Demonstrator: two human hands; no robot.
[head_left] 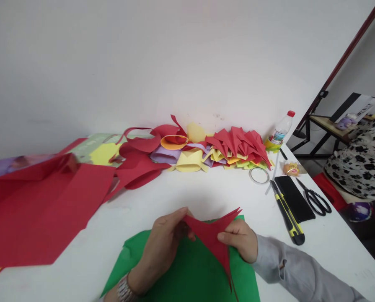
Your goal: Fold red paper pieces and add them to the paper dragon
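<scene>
Both of my hands hold a folded red paper shape (pixel 214 237) with sharp points, just above a green paper sheet (pixel 187 272) lying on the white table (pixel 206 191). My left hand (pixel 162 247) pinches the shape's left upper part with closed fingers; a metal watch band shows at that wrist. My right hand (pixel 240 239), in a grey sleeve, pinches the right side near the upper point. The shape's long tip hangs down toward me over the green sheet.
Large red paper sheets (pixel 39 209) lie at left. A heap of folded red, yellow and purple paper (pixel 206 151) runs along the wall. At right are a tape roll (pixel 259 175), utility knife (pixel 288 218), black phone (pixel 294 197), scissors (pixel 314 198) and a water bottle (pixel 282 128).
</scene>
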